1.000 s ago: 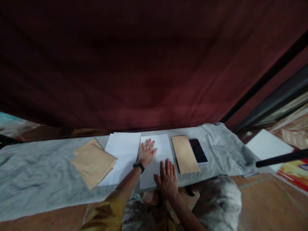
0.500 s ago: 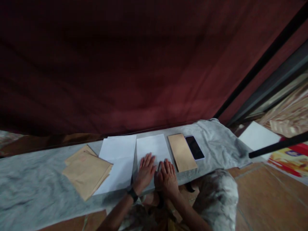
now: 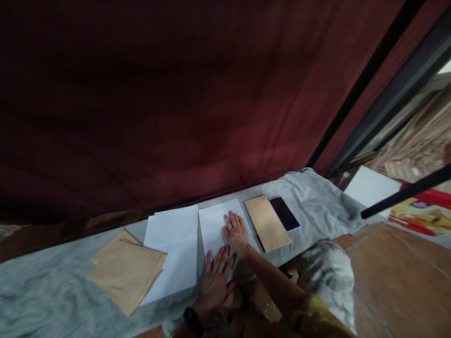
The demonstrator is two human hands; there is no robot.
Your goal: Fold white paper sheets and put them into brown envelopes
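Observation:
A white sheet of paper (image 3: 214,220) lies on the grey cloth-covered bench (image 3: 56,277) in front of me. My left hand (image 3: 215,280), with a dark band on its wrist, rests spread over the sheet's near edge. Farther up the same sheet, my right hand (image 3: 236,233) lies flat, its fingers apart. Neither hand grips anything. To the left are more white sheets (image 3: 174,244), partly covered by brown paper envelopes (image 3: 127,270). A single brown envelope (image 3: 268,223) lies right of my right hand, beside a dark-screened phone (image 3: 283,213).
A dark red curtain (image 3: 197,94) hangs behind the bench. Black poles (image 3: 362,89) slant along the right side. On the tiled floor (image 3: 405,277) at the right lie a white board (image 3: 371,188) and a red and yellow printed package (image 3: 423,211).
My right hand has moved up the sheet, away from me. My left hand has drawn back toward the near edge. The view has tilted slightly.

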